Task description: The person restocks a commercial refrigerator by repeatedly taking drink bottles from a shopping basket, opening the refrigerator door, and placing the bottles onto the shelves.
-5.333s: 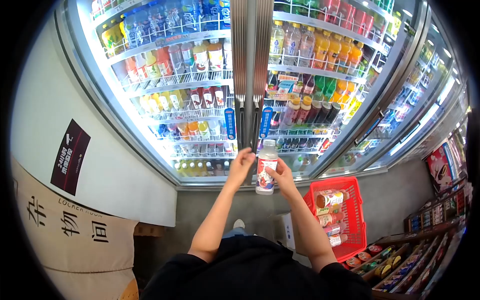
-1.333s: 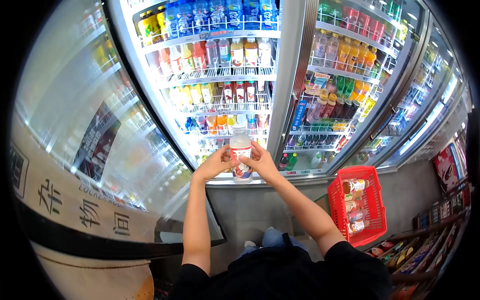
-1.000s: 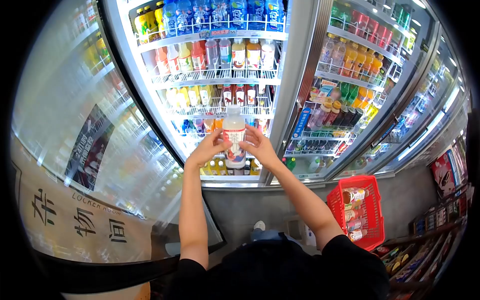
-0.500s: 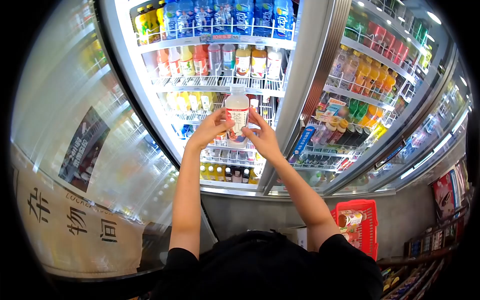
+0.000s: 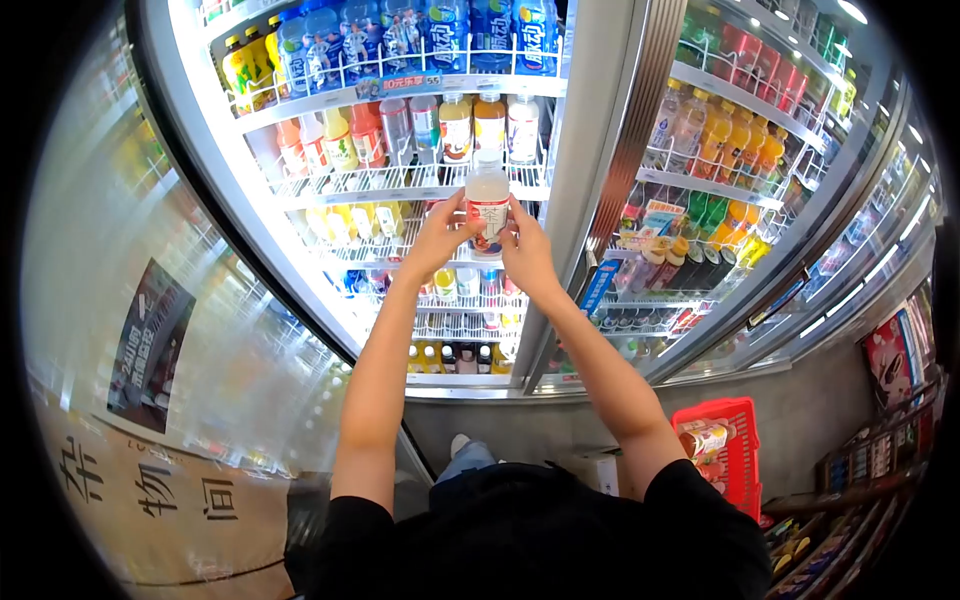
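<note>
Between both hands I hold a drink bottle (image 5: 488, 205) with a white cap, pale cloudy contents and a label with a red band. It stands upright in front of the lit fridge shelves. My left hand (image 5: 440, 238) grips its left side, fingers bent against the label. On the other side my right hand (image 5: 528, 250) presses with thumb and fingers. Just behind the bottle's cap runs a wire shelf (image 5: 400, 186) with a row of juice bottles (image 5: 455, 128). Some lower-shelf bottles are hidden by my hands and the bottle.
The glass fridge door (image 5: 230, 290) stands open at my left. Blue drink bottles (image 5: 447, 35) fill the top shelf. At right is a closed cooler (image 5: 720, 180). A red basket (image 5: 742, 455) holding bottles sits on the floor, near a snack rack (image 5: 870, 490).
The bottle and both hands have shifted slightly up and right in view, nearer the shelf. The camera view has tilted, and a shoe and trouser leg now show below. Both hands keep their hold.
</note>
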### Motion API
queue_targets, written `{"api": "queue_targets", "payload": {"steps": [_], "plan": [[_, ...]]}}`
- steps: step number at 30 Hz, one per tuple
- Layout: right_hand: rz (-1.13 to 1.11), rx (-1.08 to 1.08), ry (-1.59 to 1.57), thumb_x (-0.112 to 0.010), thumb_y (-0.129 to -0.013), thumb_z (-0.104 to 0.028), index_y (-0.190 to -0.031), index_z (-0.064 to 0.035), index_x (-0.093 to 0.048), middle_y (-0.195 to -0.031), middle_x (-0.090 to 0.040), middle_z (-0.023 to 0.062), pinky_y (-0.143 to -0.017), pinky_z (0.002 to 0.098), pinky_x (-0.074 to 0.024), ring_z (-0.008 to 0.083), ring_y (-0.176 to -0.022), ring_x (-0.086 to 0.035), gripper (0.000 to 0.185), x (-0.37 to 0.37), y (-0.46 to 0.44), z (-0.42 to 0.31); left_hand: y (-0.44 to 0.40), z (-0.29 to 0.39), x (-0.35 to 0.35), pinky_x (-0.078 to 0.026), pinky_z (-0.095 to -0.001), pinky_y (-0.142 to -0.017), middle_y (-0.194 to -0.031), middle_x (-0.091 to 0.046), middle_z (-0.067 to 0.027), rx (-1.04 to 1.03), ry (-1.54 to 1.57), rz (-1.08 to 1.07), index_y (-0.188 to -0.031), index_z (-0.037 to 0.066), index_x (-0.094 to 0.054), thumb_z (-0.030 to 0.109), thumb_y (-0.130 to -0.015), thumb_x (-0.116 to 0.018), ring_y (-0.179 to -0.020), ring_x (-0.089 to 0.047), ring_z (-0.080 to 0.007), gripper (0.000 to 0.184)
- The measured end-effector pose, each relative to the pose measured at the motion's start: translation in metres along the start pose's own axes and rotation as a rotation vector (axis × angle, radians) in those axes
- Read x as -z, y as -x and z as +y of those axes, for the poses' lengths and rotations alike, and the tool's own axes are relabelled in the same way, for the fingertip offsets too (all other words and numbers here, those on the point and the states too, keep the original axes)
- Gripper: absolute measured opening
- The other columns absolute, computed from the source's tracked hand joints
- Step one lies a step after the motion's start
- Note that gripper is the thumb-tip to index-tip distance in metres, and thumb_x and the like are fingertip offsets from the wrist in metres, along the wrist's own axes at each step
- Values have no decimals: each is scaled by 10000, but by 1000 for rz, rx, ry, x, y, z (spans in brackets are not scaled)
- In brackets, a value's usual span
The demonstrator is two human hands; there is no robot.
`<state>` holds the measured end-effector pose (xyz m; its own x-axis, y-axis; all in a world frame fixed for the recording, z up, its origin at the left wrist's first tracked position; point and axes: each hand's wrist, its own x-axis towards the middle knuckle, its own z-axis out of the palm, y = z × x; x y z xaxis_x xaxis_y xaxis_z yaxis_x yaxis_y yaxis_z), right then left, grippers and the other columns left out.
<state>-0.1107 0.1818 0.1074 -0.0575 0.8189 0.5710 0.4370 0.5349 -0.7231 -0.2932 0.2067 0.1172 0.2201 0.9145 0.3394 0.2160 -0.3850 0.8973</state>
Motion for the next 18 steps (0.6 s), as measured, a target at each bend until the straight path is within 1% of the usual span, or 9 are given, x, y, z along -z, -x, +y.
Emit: {"api": "queue_targets", "payload": {"steps": [1,3,5,6,8,10,11,15,18], "plan": [[40,-5,-49,-547,-885,27,-1455,-3,-439,-1111,-628,240,-899,439,-509,390,-1059,-629,581,-2,-9,1,-10,-2,1,-479,-370,-954,-1194,-586,-164,-62,-62,29,-1518,51,-387,313,-885,-751,-1075,-590,-240,775],[112,16,-133,-492,-864,53,-1449,32,-418,-1198,-626,297,-906,468,-501,440,-1075,-637,590,-7,-22,5,-34,-7,7,-481,-372,-948,-1187,-583,-174,-114,-174,41,-1512,58,-399,326,-881,-751,-1068,-593,-256,771],[98,-22,-124,-479,-859,60,-1462,25,-399,-1194,-628,294,-917,463,-501,441,-1087,-633,609,-5,-39,-2,-50,1,13,-490,-386,-921,-1127,-584,-198,-255,-346,81,-1495,70,-433,349,-869,-752,-1049,-593,-295,755],[83,-50,-118,-465,-854,68,-1474,19,-380,-1189,-631,291,-928,459,-501,442,-1098,-629,628,-2,-46,-11,-58,6,15,-496,-385,-906,-1100,-586,-194,-283,-363,88,-1495,85,-439,347,-865,-755,-1014,-610,-283,752],[95,-42,-112,-450,-843,76,-1497,33,-325,-1236,-606,302,-963,451,-490,441,-1142,-612,668,-5,-59,-17,-70,20,17,-504,-372,-877,-1091,-599,-185,-250,-267,90,-1492,90,-443,327,-863,-754,-949,-629,-265,741],[184,68,-84,-455,-841,70,-1501,59,-294,-1299,-565,313,-998,440,-473,438,-1188,-588,679,-8,-76,-16,-92,21,15,-520,-358,-824,-1103,-615,-164,-346,-296,127,-1492,95,-443,284,-857,-762,-898,-643,-241,735],[178,55,-124,-454,-843,68,-1501,78,-276,-1358,-512,325,-1029,443,-448,445,-1239,-548,683,-7,-82,-15,-99,21,11,-528,-354,-768,-1099,-636,-153,-388,-276,154,-1493,96,-441,236,-850,-769,-874,-649,-230,735],[241,90,-20,-420,-837,90,-1521,47,-260,-1420,-465,312,-1073,444,-409,429,-1297,-505,704,-12,-108,7,-130,19,6,-553,-329,-854,-1262,-648,-171,-365,-111,121,-1501,99,-422,121,-845,-748,-999,-700,-240,733],[274,116,75,-398,-824,104,-1534,26,-243,-1432,-464,297,-1066,442,-414,420,-1294,-512,731,-16,-125,27,-145,16,3,-551,-333,-861,-1308,-635,-177,-308,-83,96,-1497,104,-432,100,-848,-741,-1009,-713,-259,718]]}}
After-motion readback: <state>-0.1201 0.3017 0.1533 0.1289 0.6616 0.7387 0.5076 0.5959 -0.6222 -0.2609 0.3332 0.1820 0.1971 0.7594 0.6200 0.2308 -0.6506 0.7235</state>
